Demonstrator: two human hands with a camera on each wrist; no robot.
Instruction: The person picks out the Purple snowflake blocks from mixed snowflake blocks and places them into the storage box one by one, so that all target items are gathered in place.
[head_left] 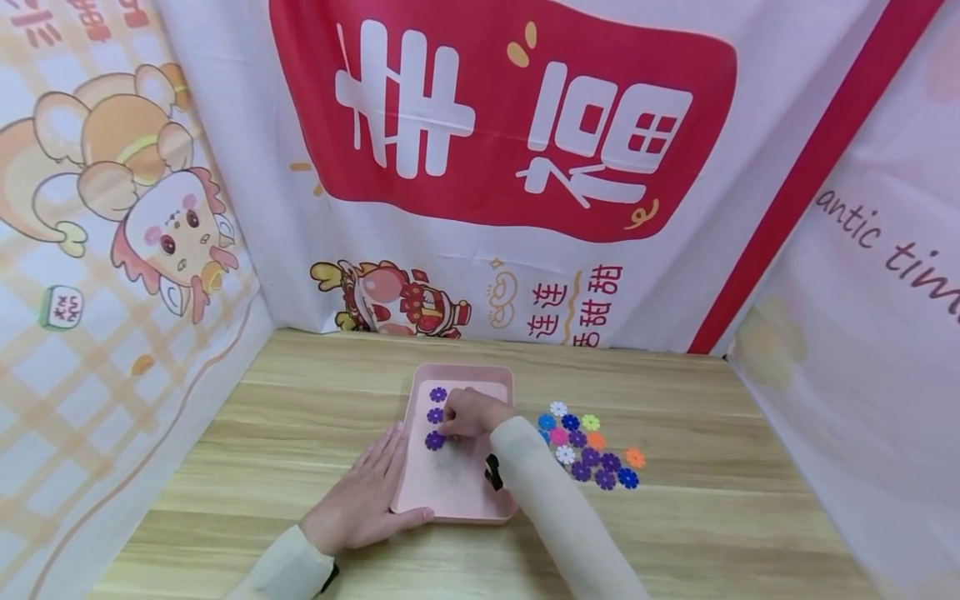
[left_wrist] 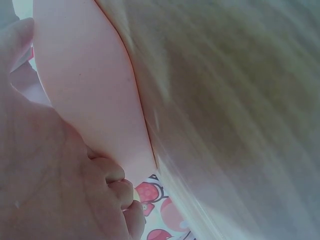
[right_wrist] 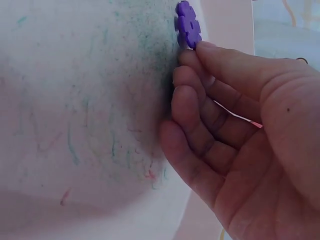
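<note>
A shallow pink tray lies on the table. Inside it, toward its left wall, two purple flower-shaped plastic discs form a column. Just below them, my right hand pinches another purple notched disc between thumb and index finger, low over the tray floor. In the right wrist view the other fingers curl loosely beneath. My left hand rests against the tray's left side, fingers extended along the wall and thumb by the front corner. The left wrist view shows its fingertips against the pink outer wall.
Right of the tray, a loose group of flower-shaped discs in white, blue, pink, orange, yellow-green and purple lies on the wooden table. Printed cloth walls enclose the table at the back and both sides. Coloured scribbles mark the tray floor.
</note>
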